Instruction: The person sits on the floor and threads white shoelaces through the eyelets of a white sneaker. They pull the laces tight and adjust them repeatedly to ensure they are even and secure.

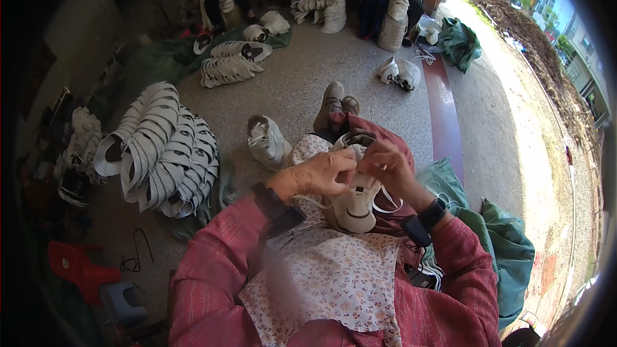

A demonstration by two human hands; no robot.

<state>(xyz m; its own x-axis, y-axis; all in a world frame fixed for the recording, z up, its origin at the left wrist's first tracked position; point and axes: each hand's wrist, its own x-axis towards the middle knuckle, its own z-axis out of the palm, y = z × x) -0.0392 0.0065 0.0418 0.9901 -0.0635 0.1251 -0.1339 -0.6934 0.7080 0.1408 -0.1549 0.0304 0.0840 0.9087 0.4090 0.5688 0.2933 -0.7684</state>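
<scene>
A beige-and-white sneaker (355, 211) rests on my lap, its toe toward me and its opening facing away. My left hand (326, 173) is closed at the left side of its lacing area. My right hand (387, 166), fingers pinched and slightly blurred, is raised over the right side of the lacing; the lace in its fingertips is mostly hidden. A white shoelace (385, 204) loops loosely on the right of the shoe, and another stretch trails out below my left hand. Under the shoe lie a floral apron (328, 276) and dark red trousers.
Stacked white shoe uppers (170, 148) stand at the left; a light sneaker (267, 140) is just left of my lap. Further off are more uppers (234, 63) and two seated people handling shoes. A red stool (80, 268) lies lower left, green sacking (504, 250) on the right.
</scene>
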